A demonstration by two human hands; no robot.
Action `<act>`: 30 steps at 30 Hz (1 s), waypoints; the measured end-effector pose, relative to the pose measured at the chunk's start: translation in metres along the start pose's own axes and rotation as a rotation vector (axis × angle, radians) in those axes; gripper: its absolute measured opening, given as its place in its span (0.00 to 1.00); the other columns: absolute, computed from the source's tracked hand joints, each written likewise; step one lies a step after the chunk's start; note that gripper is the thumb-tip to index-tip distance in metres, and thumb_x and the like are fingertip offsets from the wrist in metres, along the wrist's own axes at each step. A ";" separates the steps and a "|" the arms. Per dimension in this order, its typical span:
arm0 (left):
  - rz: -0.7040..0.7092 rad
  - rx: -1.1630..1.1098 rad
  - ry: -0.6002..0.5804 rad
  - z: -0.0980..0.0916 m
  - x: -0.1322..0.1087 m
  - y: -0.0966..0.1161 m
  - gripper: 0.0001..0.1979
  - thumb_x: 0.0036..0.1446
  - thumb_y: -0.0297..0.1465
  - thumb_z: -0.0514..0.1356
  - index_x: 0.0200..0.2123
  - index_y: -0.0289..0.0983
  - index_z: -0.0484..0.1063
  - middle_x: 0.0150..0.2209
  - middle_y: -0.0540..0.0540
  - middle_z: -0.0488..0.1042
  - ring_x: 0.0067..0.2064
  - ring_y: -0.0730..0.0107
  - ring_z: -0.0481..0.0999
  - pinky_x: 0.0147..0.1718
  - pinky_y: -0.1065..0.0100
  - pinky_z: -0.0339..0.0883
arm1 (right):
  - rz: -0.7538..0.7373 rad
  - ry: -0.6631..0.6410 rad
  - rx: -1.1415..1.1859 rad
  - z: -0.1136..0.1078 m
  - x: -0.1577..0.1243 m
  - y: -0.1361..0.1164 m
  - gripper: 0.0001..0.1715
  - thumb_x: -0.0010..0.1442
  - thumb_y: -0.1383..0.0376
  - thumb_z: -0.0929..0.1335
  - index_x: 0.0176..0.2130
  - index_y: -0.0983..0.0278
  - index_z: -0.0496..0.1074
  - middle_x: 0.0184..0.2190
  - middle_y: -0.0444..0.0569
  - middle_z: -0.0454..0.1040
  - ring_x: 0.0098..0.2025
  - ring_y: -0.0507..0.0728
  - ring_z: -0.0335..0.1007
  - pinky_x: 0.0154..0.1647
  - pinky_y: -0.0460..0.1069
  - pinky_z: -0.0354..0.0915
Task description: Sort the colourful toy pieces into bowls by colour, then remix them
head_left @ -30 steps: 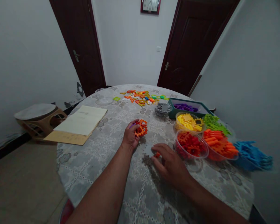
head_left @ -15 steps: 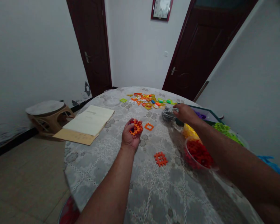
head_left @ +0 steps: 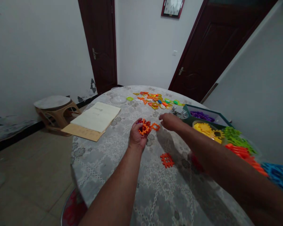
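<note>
My left hand (head_left: 138,134) is closed around orange interlocking toy pieces (head_left: 145,127) with toothed edges, and a bit of purple shows by the thumb. Just right of it lies an orange square frame piece (head_left: 155,126) on the tablecloth. Over the table beside that frame is my right hand (head_left: 170,121), its fingers pinched together; whatever they may hold is too small to make out. Closer to me, a flat red-orange toothed square (head_left: 167,160) rests on the cloth. Behind my right hand stands a clear bowl of small grey pieces (head_left: 179,112), partly covered.
A heap of mixed coloured pieces (head_left: 153,100) lies at the back. To the right are a green box with purple pieces (head_left: 202,116), then yellow (head_left: 208,131), lime green (head_left: 238,138) and blue pieces (head_left: 277,175). An open notebook (head_left: 100,116) lies at the left edge.
My right hand has moved left and nearer, from the bowl of grey pieces to beside the orange frame. My left hand keeps its grip. The view has shifted slightly.
</note>
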State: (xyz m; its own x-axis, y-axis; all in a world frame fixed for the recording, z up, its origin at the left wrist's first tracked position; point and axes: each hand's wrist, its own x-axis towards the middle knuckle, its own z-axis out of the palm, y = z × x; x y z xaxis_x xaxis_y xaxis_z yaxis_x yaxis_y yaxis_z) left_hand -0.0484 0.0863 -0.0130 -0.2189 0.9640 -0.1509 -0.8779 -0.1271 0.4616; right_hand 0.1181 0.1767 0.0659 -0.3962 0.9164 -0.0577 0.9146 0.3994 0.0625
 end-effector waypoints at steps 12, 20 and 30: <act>0.007 0.015 0.007 0.003 0.001 0.000 0.21 0.44 0.24 0.67 0.44 0.40 0.73 0.40 0.48 0.79 0.42 0.60 0.84 0.31 0.68 0.77 | 0.124 -0.079 0.038 0.023 -0.024 -0.060 0.31 0.66 0.59 0.73 0.63 0.71 0.67 0.56 0.68 0.74 0.56 0.66 0.78 0.52 0.54 0.73; -0.011 0.067 -0.014 0.006 0.001 0.003 0.19 0.45 0.21 0.66 0.43 0.39 0.75 0.38 0.48 0.80 0.44 0.59 0.85 0.31 0.70 0.78 | 0.072 0.029 0.118 0.007 -0.124 -0.066 0.21 0.67 0.62 0.67 0.58 0.65 0.72 0.53 0.63 0.74 0.52 0.66 0.78 0.51 0.58 0.74; -0.108 0.314 -0.051 0.018 -0.019 -0.024 0.21 0.46 0.23 0.68 0.46 0.37 0.76 0.40 0.43 0.81 0.38 0.59 0.85 0.28 0.68 0.79 | -0.016 0.517 0.325 0.004 -0.247 0.052 0.26 0.68 0.61 0.68 0.64 0.57 0.70 0.59 0.56 0.74 0.61 0.67 0.71 0.66 0.66 0.66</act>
State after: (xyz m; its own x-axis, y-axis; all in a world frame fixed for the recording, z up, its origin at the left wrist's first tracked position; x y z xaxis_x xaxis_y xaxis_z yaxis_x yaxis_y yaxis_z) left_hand -0.0153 0.0755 -0.0054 -0.1029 0.9795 -0.1732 -0.7188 0.0471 0.6936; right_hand 0.2638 -0.0285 0.0796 -0.3234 0.8375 0.4404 0.8535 0.4591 -0.2463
